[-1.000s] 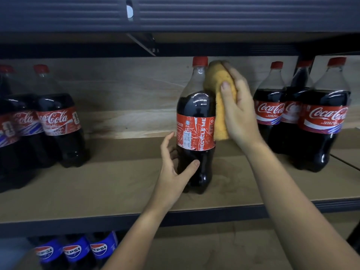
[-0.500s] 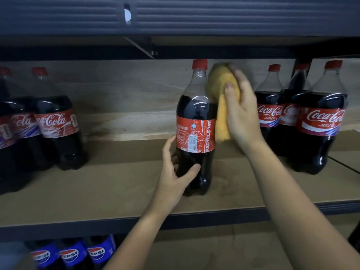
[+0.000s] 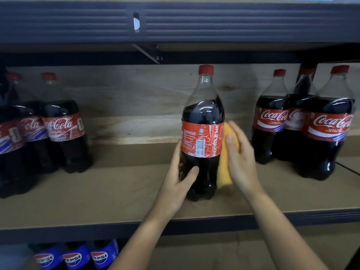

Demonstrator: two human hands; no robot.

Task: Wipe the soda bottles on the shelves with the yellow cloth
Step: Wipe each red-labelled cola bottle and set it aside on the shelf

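Note:
A Coca-Cola bottle with a red cap and red label stands upright in the middle of the wooden shelf. My left hand grips its lower body from the left, thumb across the front. My right hand presses the yellow cloth flat against the bottle's right side, at label height and below. The cloth hangs down toward the bottle's base, partly hidden behind my fingers.
Three Coca-Cola bottles cluster at the right of the shelf, and more Coca-Cola bottles stand at the left. Pepsi bottles sit on the shelf below. A dark metal shelf beam runs overhead.
My right hand has slid the yellow cloth down from the bottle's neck to its label and lower body. My left hand has stayed on the bottle's lower part.

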